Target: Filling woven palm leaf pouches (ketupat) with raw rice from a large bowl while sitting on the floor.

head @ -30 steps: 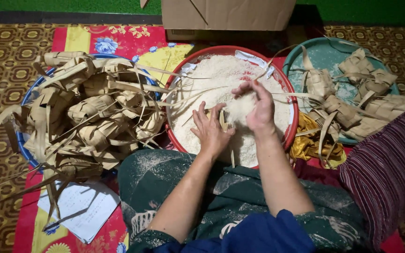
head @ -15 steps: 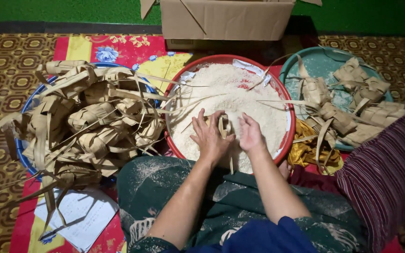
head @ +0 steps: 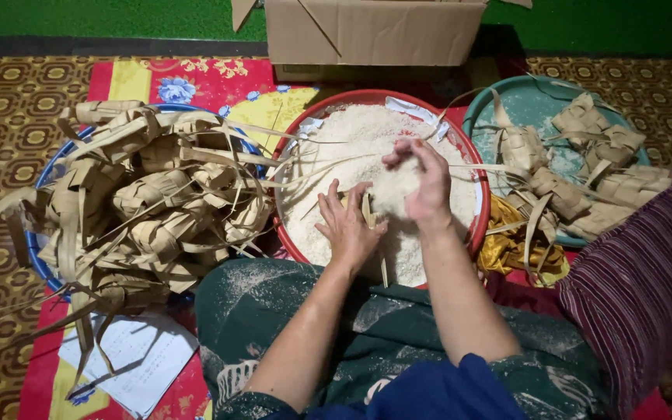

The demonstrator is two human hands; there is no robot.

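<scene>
Rice (head: 351, 148) in red basin (head: 477, 225), right hand (head: 421, 183) scooping rice, left hand (head: 349, 225) holding leaf pouch (head: 367, 211)

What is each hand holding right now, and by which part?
The left hand grips a woven leaf pouch around its body, mostly hidden under the fingers. The right hand cups a scoop of rice over the red basin.

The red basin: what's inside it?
The red basin holds white rice grains. The left hand grips a woven leaf pouch in them; the right hand lifts a scoop. The basin's bottom is covered.
</scene>
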